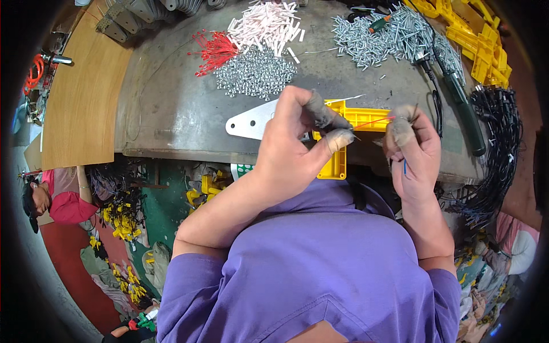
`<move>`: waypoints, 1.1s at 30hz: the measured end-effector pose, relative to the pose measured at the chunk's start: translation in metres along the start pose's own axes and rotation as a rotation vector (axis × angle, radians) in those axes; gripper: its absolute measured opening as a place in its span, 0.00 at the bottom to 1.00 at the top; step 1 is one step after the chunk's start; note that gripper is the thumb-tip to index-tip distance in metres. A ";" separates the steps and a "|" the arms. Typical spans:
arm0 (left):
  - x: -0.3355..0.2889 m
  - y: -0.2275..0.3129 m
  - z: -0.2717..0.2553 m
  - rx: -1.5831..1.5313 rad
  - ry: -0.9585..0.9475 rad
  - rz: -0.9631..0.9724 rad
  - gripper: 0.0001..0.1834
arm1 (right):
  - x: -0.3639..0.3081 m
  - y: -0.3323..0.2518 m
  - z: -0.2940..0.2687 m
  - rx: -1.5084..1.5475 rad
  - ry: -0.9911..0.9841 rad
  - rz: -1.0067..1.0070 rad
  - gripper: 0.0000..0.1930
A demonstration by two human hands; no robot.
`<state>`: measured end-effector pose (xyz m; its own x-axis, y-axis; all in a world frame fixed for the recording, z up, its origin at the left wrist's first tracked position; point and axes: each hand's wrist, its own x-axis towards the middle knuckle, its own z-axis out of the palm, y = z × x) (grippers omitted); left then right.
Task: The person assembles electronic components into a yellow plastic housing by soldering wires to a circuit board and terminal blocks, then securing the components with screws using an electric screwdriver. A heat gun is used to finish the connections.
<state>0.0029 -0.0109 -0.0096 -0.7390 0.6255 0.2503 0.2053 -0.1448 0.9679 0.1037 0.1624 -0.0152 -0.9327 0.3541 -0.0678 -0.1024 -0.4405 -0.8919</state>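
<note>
My left hand (300,137), its thumb and forefinger wrapped in worn finger covers, pinches one end of a thin red wire (372,122). At the wire's other end my right hand (413,146) is closed, its fingertips pressed together. A short blue wire end (405,166) shows by the right palm. Both hands are raised over a yellow plastic housing (370,119) at the table's near edge, partly hidden by my left hand. Beside that hand lies a silver metal plate (247,124) with round holes and a tapered end.
Across the table lie white tubes (266,26), red-leaded parts (214,52), metal nuts (254,73) and screws (372,43). On the right are a dark green tool (466,117), black cables (496,131) and yellow housings (483,54). A wooden board (86,91) and another person (68,200) are at the left.
</note>
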 end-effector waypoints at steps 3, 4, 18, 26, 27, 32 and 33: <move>-0.003 -0.003 -0.005 0.254 0.029 0.141 0.25 | 0.000 -0.011 0.008 -0.070 0.070 -0.126 0.17; -0.003 -0.007 -0.007 0.330 0.003 0.214 0.26 | -0.001 -0.012 0.009 -0.172 0.017 -0.160 0.20; 0.002 -0.004 0.006 0.056 -0.129 0.106 0.44 | -0.003 -0.011 0.008 -0.323 -0.071 -0.308 0.07; 0.000 -0.005 0.004 0.020 -0.148 0.045 0.48 | -0.002 -0.007 0.008 -0.218 0.028 -0.239 0.07; 0.000 -0.005 0.004 0.020 -0.149 0.044 0.48 | -0.002 -0.006 0.008 -0.207 0.039 -0.230 0.06; -0.004 -0.014 0.001 0.463 -0.092 0.243 0.35 | 0.000 -0.004 0.010 -0.185 0.010 -0.238 0.05; -0.003 -0.015 0.001 0.462 -0.093 0.244 0.35 | 0.000 -0.004 0.010 -0.181 0.001 -0.235 0.06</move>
<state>0.0031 -0.0098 -0.0253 -0.5791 0.6840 0.4436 0.6406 0.0453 0.7665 0.1010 0.1559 -0.0076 -0.8902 0.4303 0.1498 -0.2525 -0.1922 -0.9483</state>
